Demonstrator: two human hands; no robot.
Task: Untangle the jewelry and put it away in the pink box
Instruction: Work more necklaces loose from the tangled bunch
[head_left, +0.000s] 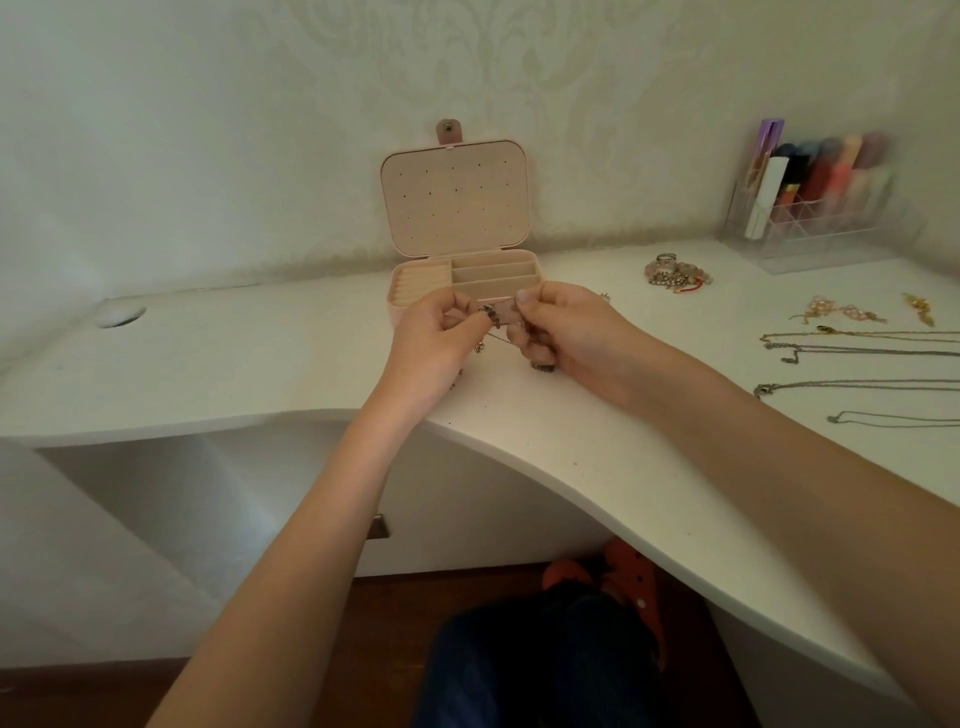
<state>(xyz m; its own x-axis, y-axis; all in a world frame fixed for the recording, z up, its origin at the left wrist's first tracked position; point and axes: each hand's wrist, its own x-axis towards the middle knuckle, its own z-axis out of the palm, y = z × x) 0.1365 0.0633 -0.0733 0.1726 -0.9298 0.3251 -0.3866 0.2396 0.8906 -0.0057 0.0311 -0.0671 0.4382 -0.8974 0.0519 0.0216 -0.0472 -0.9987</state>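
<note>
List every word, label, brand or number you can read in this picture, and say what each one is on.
None can be read.
Pink box: lid lining shows only small holes, no lettering.
Tubes in the clear organizer: too blurred to tell any print.
Tangled jewelry held between left hand and right hand: no markings visible.

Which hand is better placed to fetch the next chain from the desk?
Probably the right hand: the loose chains lie on its side of the desk. Both hands pinch the tangle, so the left hand would take it over.
</note>
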